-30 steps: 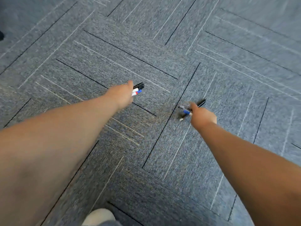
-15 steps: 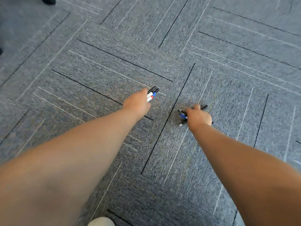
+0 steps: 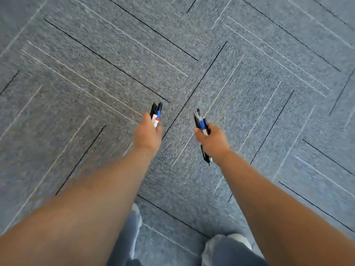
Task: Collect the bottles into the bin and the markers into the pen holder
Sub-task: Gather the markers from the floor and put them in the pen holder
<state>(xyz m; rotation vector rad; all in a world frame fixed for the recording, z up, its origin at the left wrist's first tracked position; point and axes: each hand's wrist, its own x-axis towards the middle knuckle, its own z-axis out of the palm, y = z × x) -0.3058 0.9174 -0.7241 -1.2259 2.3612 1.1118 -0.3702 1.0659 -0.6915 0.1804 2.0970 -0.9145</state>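
Both fists are curled tight round markers. L hand (image 3: 148,134) grips the first marker bunch (image 3: 156,114): black caps w/ blue, white & red showing, ends sticking fwd past my fingers. R hand (image 3: 211,140) grips the second marker bunch (image 3: 201,122), blue-banded, poking out front & back of the fist. Hands near each other, not touching, over grey carpet tiles (image 3: 96,73). Jeans (image 3: 226,252) & a pale shoe (image 3: 241,239) at bottom edge.

1. Light is bright, even and diffuse across the grey carpet (image 3: 249,54).
2. Only a faint, soft darkening lies on the carpet between the forearms (image 3: 86,204).
3. Motion blur softens everything; the markers (image 3: 156,114) gripped in the left hand (image 3: 148,137) and right hand (image 3: 213,143) have smeared edges.
4. Wide-angle distortion bends carpet lines and swells the forearms near the lower corners.
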